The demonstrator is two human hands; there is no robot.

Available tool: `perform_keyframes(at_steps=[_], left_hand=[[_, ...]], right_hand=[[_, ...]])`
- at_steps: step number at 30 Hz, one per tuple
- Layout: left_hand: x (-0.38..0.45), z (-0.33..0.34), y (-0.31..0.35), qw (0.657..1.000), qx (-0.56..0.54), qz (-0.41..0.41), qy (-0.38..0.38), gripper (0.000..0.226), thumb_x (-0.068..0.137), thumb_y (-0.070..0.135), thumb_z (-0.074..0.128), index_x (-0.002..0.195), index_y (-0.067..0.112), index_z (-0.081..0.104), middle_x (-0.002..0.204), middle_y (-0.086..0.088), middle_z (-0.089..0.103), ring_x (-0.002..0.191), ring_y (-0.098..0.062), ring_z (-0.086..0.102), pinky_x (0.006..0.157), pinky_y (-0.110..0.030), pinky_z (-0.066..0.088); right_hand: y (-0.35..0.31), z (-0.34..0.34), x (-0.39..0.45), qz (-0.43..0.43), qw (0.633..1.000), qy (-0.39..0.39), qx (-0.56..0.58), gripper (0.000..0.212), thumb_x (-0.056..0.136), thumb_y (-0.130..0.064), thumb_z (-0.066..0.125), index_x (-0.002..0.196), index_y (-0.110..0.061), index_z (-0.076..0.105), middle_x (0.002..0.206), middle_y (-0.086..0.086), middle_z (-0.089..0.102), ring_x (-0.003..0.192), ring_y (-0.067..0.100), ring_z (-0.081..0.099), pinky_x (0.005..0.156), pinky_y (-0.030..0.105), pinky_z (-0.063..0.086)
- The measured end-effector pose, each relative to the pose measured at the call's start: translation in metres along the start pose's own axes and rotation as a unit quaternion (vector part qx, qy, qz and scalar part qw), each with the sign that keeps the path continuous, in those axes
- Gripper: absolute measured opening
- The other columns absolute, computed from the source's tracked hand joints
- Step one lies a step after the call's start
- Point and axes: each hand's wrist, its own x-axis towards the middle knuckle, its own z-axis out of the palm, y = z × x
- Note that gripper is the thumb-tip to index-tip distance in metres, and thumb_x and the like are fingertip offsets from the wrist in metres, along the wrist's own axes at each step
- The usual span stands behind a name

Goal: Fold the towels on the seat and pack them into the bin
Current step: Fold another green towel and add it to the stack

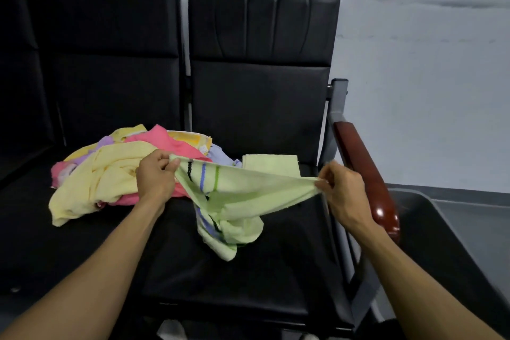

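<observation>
A: Head view, the only one supplied. We start with the hands. Where do we have them?

B: Well apart, in the middle band of the frame. Our left hand [156,175] pinches one corner of the green striped towel [237,196] at centre-left; our right hand [340,188] pinches the opposite corner at centre-right. Fingers and thumb on each are curled onto the cloth.

A: Why so far apart?

B: To draw the top edge taut — in our judgement this squares the towel before the first fold. The edge runs almost straight between the two pinches, while the rest sags and bunches onto the black seat [248,284] at lower centre.

A: So the fold itself is not yet made?

B: Not yet, as we read it. The lower half lies crumpled, so it needs lifting or shaking flat first.

A: And the remaining stock?

B: The unfolded pile [110,174] — yellow, pink and purple cloths heaped together — lies on the seat at centre-left, just behind our left hand. It sits within reach so that each piece can be drawn off in turn.

A: Anything finished?

B: One folded green towel [271,164] lies flat on the seat at centre, beyond the stretched edge, kept apart from the heap.

A: The bin?

B: The dark bin [441,243] stands at lower right, past the wooden armrest [367,174]. We see no towel in the part of it that shows.
</observation>
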Motion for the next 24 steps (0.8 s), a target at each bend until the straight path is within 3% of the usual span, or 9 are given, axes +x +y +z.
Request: perform_keyframes(at_steps=[3, 6, 8, 10, 12, 14, 18, 21, 24], left_hand=[[0.003, -0.012, 0.022, 0.998, 0.032, 0.052, 0.007, 0.017, 0.096, 0.014, 0.067, 0.087, 0.001, 0.062, 0.074, -0.016, 0.066, 0.066, -0.019, 0.053, 0.068, -0.037, 0.046], [0.007, -0.025, 0.04, 0.995, 0.058, 0.083, 0.001, 0.024, 0.095, 0.016, 0.067, 0.082, -0.002, 0.059, 0.064, -0.01, 0.056, 0.064, -0.021, 0.045, 0.067, -0.038, 0.044], [0.007, -0.031, 0.055, 0.994, 0.049, 0.101, 0.005, 0.017, 0.096, 0.015, 0.066, 0.083, 0.004, 0.063, 0.065, -0.003, 0.062, 0.062, -0.019, 0.049, 0.067, -0.037, 0.043], [0.005, -0.035, 0.072, 0.989, 0.049, 0.134, 0.027, 0.014, 0.095, 0.013, 0.065, 0.083, 0.007, 0.063, 0.065, -0.002, 0.064, 0.062, -0.018, 0.053, 0.067, -0.034, 0.043], [0.004, -0.038, 0.085, 0.986, 0.066, 0.153, 0.029, 0.013, 0.093, 0.011, 0.066, 0.081, 0.006, 0.063, 0.067, -0.006, 0.066, 0.068, -0.023, 0.06, 0.067, -0.034, 0.044], [0.006, -0.042, 0.089, 0.985, 0.076, 0.152, 0.031, 0.015, 0.092, 0.012, 0.068, 0.079, 0.009, 0.062, 0.066, -0.003, 0.065, 0.074, -0.028, 0.062, 0.068, -0.035, 0.045], [0.007, -0.048, 0.092, 0.984, 0.083, 0.15, 0.049, 0.013, 0.094, 0.015, 0.067, 0.081, 0.014, 0.062, 0.067, 0.002, 0.065, 0.077, -0.028, 0.063, 0.071, -0.042, 0.052], [0.009, -0.05, 0.096, 0.984, 0.08, 0.145, 0.059, 0.014, 0.095, 0.016, 0.065, 0.082, 0.015, 0.062, 0.069, 0.0, 0.065, 0.082, -0.03, 0.063, 0.072, -0.044, 0.052], [0.009, -0.052, 0.1, 0.987, 0.065, 0.135, 0.062, 0.014, 0.097, 0.016, 0.064, 0.083, 0.015, 0.06, 0.073, -0.002, 0.066, 0.086, -0.03, 0.063, 0.074, -0.043, 0.051]], right_hand=[[-0.013, -0.021, 0.012, -0.013, 1.0, 0.016, -0.006, 0.01, 0.091, -0.006, 0.069, 0.097, -0.013, 0.07, 0.088, -0.005, 0.062, 0.077, 0.008, 0.056, 0.065, 0.006, 0.036], [-0.028, -0.041, 0.026, -0.014, 0.999, 0.032, -0.029, 0.007, 0.094, -0.013, 0.068, 0.093, -0.01, 0.074, 0.089, 0.0, 0.063, 0.083, 0.016, 0.06, 0.065, 0.013, 0.035], [-0.041, -0.053, 0.033, -0.013, 0.996, 0.081, -0.021, 0.011, 0.095, -0.015, 0.067, 0.091, -0.009, 0.075, 0.088, 0.003, 0.066, 0.081, 0.018, 0.061, 0.066, 0.018, 0.037], [-0.054, -0.063, 0.04, -0.013, 0.994, 0.108, -0.019, 0.015, 0.096, -0.013, 0.065, 0.085, -0.008, 0.074, 0.084, 0.001, 0.063, 0.076, 0.016, 0.057, 0.062, 0.015, 0.035], [-0.06, -0.066, 0.046, -0.035, 0.996, 0.03, -0.073, 0.019, 0.093, -0.008, 0.064, 0.074, -0.007, 0.067, 0.079, 0.0, 0.059, 0.075, 0.021, 0.059, 0.058, 0.019, 0.034], [-0.057, -0.071, 0.053, -0.034, 0.994, -0.002, -0.1, 0.018, 0.091, -0.006, 0.062, 0.073, -0.008, 0.065, 0.08, 0.002, 0.056, 0.077, 0.024, 0.058, 0.059, 0.024, 0.031], [-0.056, -0.08, 0.059, -0.042, 0.993, 0.016, -0.109, 0.021, 0.095, -0.004, 0.057, 0.075, -0.012, 0.057, 0.081, -0.002, 0.047, 0.079, 0.022, 0.05, 0.058, 0.016, 0.028], [-0.062, -0.079, 0.058, -0.035, 0.995, 0.038, -0.087, 0.019, 0.097, -0.01, 0.059, 0.078, -0.01, 0.059, 0.086, 0.001, 0.052, 0.081, 0.021, 0.05, 0.067, 0.027, 0.033], [-0.065, -0.081, 0.053, -0.02, 0.996, 0.072, -0.038, 0.018, 0.096, -0.012, 0.063, 0.078, -0.014, 0.06, 0.083, -0.001, 0.057, 0.08, 0.019, 0.055, 0.07, 0.027, 0.037]])
